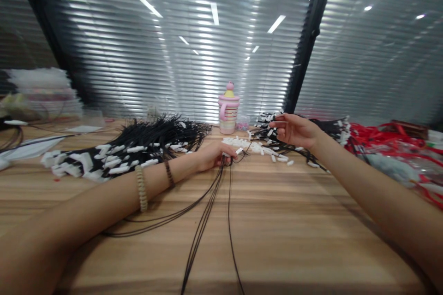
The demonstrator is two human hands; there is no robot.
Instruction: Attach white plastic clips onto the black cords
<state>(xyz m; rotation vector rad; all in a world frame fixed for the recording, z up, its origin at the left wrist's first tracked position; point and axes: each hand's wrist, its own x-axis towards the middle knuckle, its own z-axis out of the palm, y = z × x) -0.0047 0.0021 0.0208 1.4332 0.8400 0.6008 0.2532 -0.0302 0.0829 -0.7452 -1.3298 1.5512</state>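
My left hand (212,155) is closed on several thin black cords (206,212), which trail down over the wooden table toward me. A small white plastic piece (239,150) shows at its fingertips, with short cord ends beside it. Held up to the right, my right hand (296,131) has its fingers loosely apart, and nothing can be made out in them. Behind that hand lies a bundle of black cords with white ends (328,126). Loose white plastic pieces (256,146) are scattered between my two hands.
A large bundle of black cords with white pieces (155,137) lies at left. A pink-lidded cup (227,113) stands at the back. Red straps (377,140) and clear plastic bags (391,166) fill the right. Stacked clear containers (44,97) stand far left, before window blinds (194,55).
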